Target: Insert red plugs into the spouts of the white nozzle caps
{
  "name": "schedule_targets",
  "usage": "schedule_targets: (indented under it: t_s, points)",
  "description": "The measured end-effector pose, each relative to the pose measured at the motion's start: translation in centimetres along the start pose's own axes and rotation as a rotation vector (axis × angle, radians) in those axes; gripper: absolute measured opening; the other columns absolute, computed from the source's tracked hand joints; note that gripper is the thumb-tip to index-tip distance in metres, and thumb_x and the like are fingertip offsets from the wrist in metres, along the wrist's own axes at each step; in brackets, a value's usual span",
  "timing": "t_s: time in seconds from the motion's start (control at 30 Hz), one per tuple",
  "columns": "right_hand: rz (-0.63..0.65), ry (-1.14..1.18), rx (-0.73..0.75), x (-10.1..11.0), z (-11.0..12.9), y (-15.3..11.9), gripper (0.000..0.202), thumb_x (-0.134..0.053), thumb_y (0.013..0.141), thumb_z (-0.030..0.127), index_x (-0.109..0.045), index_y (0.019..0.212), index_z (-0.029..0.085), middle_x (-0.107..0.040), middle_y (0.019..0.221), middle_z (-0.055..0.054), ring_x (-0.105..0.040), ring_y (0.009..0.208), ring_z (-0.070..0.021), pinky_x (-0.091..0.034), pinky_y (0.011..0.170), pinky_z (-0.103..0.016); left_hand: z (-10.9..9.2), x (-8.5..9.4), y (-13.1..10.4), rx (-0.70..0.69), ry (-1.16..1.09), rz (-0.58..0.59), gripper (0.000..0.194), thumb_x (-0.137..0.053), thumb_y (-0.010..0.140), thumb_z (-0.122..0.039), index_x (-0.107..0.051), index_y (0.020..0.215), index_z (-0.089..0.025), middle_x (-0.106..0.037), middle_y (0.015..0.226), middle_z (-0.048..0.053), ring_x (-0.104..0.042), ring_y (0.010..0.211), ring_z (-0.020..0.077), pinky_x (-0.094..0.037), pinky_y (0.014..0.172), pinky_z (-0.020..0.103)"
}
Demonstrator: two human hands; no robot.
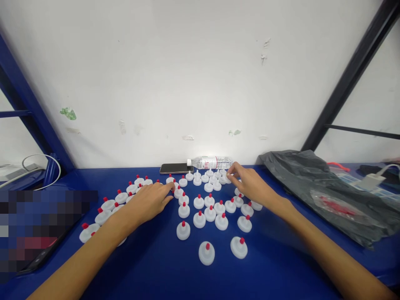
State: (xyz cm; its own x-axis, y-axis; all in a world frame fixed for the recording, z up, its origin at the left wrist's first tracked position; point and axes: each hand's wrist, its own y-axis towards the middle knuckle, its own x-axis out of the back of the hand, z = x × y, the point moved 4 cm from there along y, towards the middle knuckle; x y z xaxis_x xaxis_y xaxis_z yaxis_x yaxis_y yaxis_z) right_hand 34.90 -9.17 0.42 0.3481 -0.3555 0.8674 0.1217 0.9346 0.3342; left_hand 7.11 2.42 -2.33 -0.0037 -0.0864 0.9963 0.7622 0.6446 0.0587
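Observation:
Many white round caps, such as the one nearest the front (206, 254), stand on the blue table (162, 266), most with a small red tip on top. A group of white caps without red tips (208, 187) stands at the back middle. My left hand (153, 200) is over the left part of the caps, its fingertips at a red-tipped cap; what it grips, if anything, is hidden. My right hand (246, 181) reaches to the right edge of the untipped group, thumb and forefinger together at a white cap.
A clear bottle (211, 162) lies by the wall, beside a dark phone (176, 168). On the right is a grey plastic bag (312, 191); white cables (59, 171) lie at the left. Dark metal posts rise on both sides.

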Motion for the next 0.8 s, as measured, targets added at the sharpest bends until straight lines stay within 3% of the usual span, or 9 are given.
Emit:
schedule_targets:
  t_s: [0.13,0.37,0.5,0.63,0.8]
  points:
    - [0.008,-0.003,0.015,0.0,0.1,-0.1,0.008,-0.046,0.101,0.029,-0.051,0.098,0.024,-0.073,0.101,-0.004,-0.064,0.058,-0.0145,-0.044,0.062,-0.029,0.3,-0.2,0.2,-0.009,0.001,-0.01,0.022,-0.046,0.099,-0.03,-0.062,0.114,-0.024,-0.074,0.096,0.011,-0.07,0.09,0.03,-0.045,0.07,0.034]
    - [-0.027,-0.027,0.062,0.1,0.8,0.0,0.015,-0.05,0.101,0.035,-0.059,0.104,0.023,-0.071,0.099,-0.006,-0.067,0.089,-0.0243,-0.047,0.075,-0.035,-0.1,0.8,0.1,-0.009,-0.03,-0.088,0.015,-0.049,0.096,-0.026,-0.064,0.093,-0.022,-0.073,0.085,0.007,-0.069,0.078,0.0278,-0.041,0.063,0.033]
    - [-0.045,0.011,0.158,0.0,2.4,-0.5,0.022,-0.055,0.1,0.043,-0.061,0.11,0.025,-0.071,0.106,-0.004,-0.066,0.097,-0.0223,-0.049,0.083,-0.035,-1.1,2.9,-0.5,0.007,-0.156,-0.255,0.019,-0.044,0.099,-0.03,-0.062,0.097,-0.023,-0.073,0.099,0.003,-0.068,0.081,0.0209,-0.045,0.068,0.032]
    - [-0.057,0.112,0.334,-0.8,4.7,-1.6,0.035,-0.066,0.093,0.05,-0.055,0.117,0.026,-0.069,0.111,-0.003,-0.067,0.101,-0.0211,-0.052,0.086,-0.035,-2.9,4.2,-1.3,-0.095,-0.485,-0.499,0.012,-0.056,0.096,-0.03,-0.066,0.098,-0.023,-0.073,0.092,-0.001,-0.065,0.066,0.012,-0.045,0.06,0.025]
    - [-0.052,0.152,0.447,-2.3,6.6,-2.8,0.048,-0.07,0.09,0.049,-0.049,0.127,0.027,-0.066,0.115,-0.005,-0.067,0.1,-0.0209,-0.056,0.083,-0.036,-5.6,4.1,-2.0,-0.26,-0.63,-0.554,0.009,-0.062,0.094,-0.023,-0.071,0.097,-0.022,-0.076,0.09,-0.003,-0.067,0.07,0.0087,-0.042,0.053,0.02]
